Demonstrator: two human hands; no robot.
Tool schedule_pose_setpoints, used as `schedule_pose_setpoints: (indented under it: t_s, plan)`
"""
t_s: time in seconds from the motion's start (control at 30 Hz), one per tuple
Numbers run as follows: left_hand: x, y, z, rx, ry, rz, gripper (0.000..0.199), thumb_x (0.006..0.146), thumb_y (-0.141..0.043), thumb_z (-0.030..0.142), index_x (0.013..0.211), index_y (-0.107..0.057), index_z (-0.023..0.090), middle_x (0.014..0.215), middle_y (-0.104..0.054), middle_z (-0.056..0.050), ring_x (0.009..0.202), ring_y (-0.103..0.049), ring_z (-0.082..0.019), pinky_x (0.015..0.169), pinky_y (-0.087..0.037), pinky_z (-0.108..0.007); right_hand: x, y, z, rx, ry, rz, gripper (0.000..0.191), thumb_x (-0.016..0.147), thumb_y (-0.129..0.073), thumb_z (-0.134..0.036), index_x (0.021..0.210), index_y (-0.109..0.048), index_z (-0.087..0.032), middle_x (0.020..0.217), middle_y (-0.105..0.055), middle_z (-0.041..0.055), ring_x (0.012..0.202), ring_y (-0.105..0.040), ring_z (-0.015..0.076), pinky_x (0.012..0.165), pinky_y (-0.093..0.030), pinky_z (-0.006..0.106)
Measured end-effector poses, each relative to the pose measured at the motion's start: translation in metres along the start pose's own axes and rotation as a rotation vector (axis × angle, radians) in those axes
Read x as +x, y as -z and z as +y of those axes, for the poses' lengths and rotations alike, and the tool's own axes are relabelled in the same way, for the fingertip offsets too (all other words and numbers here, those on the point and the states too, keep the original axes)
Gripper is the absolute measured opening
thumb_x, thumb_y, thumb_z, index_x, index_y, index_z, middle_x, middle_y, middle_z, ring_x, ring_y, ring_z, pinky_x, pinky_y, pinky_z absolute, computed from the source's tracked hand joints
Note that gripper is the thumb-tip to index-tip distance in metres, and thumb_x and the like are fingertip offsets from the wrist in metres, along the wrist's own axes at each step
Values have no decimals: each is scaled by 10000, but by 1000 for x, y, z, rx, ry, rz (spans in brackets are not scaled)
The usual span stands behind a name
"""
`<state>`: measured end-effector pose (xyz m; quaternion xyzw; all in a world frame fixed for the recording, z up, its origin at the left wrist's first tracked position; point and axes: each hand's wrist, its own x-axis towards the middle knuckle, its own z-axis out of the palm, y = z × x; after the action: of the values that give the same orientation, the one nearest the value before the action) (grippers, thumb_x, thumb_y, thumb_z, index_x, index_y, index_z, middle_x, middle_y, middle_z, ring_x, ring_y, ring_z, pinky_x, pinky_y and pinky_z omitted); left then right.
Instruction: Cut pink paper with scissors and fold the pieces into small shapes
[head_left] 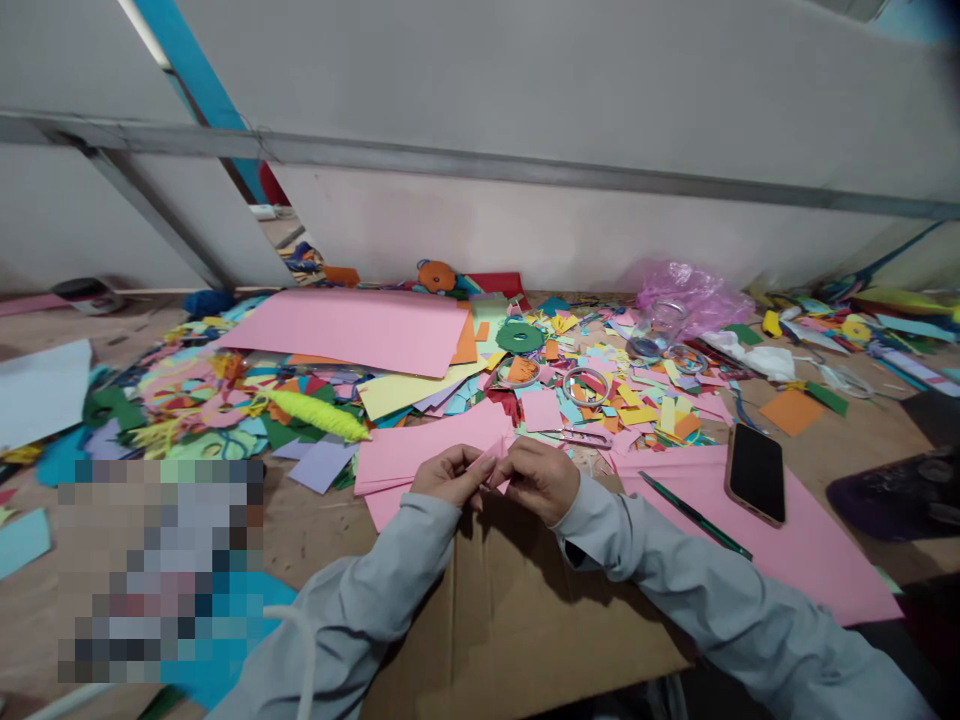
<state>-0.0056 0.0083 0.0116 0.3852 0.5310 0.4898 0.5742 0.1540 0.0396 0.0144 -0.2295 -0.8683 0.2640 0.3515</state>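
My left hand point(452, 474) and my right hand point(541, 478) meet above the near edge of the table, fingertips pinched close together on a small piece of pink paper. Much of that piece is hidden by the fingers. Under and behind my left hand lie pink paper sheets point(397, 455). Below both hands is a brown cardboard sheet point(517, 620). A metal cutter or scissors-like tool point(581, 438) rests just beyond my right hand. To the right, a green pen point(694, 514) and a phone point(755, 474) lie on a large pink sheet point(817, 560).
Paper scraps point(637, 400) cover the table's middle, with tape rolls point(586, 386) among them. A large pink sheet point(352, 325), a yellow-green yarn bundle point(319, 415) and a pink plastic bag point(694, 295) lie farther back. A white partition point(480, 220) stands behind. A jar point(86, 295) sits far left.
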Motion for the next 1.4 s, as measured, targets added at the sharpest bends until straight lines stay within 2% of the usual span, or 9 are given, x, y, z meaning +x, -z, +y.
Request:
schedule_pose_setpoints:
  t_s: [0.2, 0.3, 0.47, 0.6, 0.7, 1.0, 1.27, 1.4]
  plan:
    - [-2, -1, -1, 25, -29, 38, 410, 542, -762, 495, 642, -580, 141, 375, -539, 56, 284, -449, -50, 313, -315, -138, -1, 4, -2, 82, -26, 23, 112, 770, -543, -116, 796, -637, -169, 745, -581, 45, 713, -549, 147, 645, -448, 246]
    - [-3, -2, -1, 63, -49, 83, 393, 558, -756, 485, 654, -591, 142, 393, -546, 53, 298, -464, -60, 322, -331, -149, -1, 8, -4, 168, -101, 38, 70, 808, -569, -199, 813, -632, -169, 751, -622, 45, 723, -573, 144, 658, -462, 252]
    - [-6, -5, 0, 56, -62, 84, 379, 571, -740, 493, 659, -595, 154, 428, -570, 48, 320, -479, -66, 332, -372, -162, 0, 7, -5, 241, -254, 111, 210, 786, -633, -357, 739, -618, -153, 709, -621, 38, 662, -564, 131, 597, -448, 237]
    - [-8, -7, -1, 51, -101, 86, 364, 577, -740, 484, 658, -610, 153, 461, -572, 52, 343, -477, -54, 351, -403, -159, -1, 1, -7, 296, -421, 175, 234, 755, -658, -370, 711, -594, -149, 640, -588, 0, 560, -505, 98, 520, -401, 207]
    - [-9, -7, -1, 49, -108, 51, 352, 603, -722, 485, 681, -617, 157, 480, -577, 49, 353, -486, -60, 355, -419, -165, -1, -1, -8, 298, -481, 188, 232, 739, -672, -360, 695, -588, -149, 606, -587, -8, 530, -487, 92, 495, -382, 199]
    - [-8, -3, -9, 183, -112, -38, 317, 713, -621, 485, 765, -632, 172, 454, -522, 49, 345, -482, -81, 307, -422, -167, 0, 5, -8, 108, -470, 150, 164, 730, -684, -273, 662, -599, -150, 619, -603, 4, 579, -503, 108, 526, -368, 204]
    - [-10, -1, -11, 282, -147, -71, 293, 773, -547, 455, 809, -623, 174, 429, -503, 58, 322, -491, -87, 313, -433, -173, -1, 6, -6, 61, -499, 112, 162, 740, -682, -277, 672, -610, -149, 631, -607, -2, 589, -496, 105, 536, -347, 202]
    - [-10, -1, -13, 323, -237, -73, 275, 778, -550, 431, 775, -628, 168, 463, -533, 48, 340, -496, -76, 342, -435, -167, -1, 6, -9, 31, -482, 98, 154, 729, -685, -245, 657, -592, -146, 624, -596, -8, 591, -498, 103, 543, -340, 202]
